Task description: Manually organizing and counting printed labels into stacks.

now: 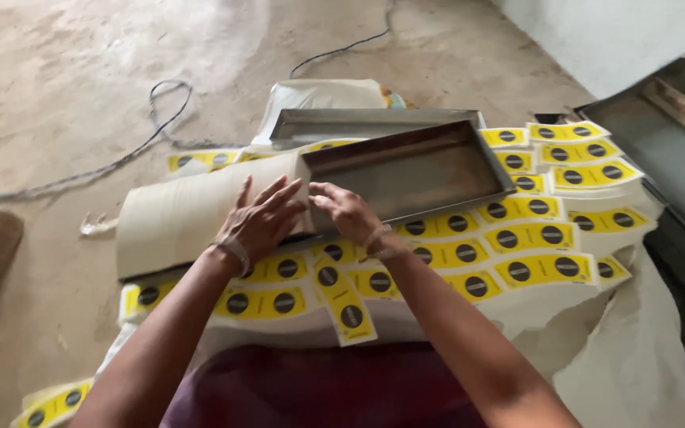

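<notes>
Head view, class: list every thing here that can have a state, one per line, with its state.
Left hand: flat on the paper sheet.
Right hand: fingers at the sheet's edge.
Paper sheet: covering one end of the tray.
Metal tray: empty, partly wrapped.
Yellow labels: laid out in overlapping rows.
Second tray: behind, empty.

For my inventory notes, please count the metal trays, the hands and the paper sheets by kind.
Grey rectangular metal trays: 3
Bare hands, left hand and right hand: 2
Large beige paper sheet: 1
Total: 6
</notes>
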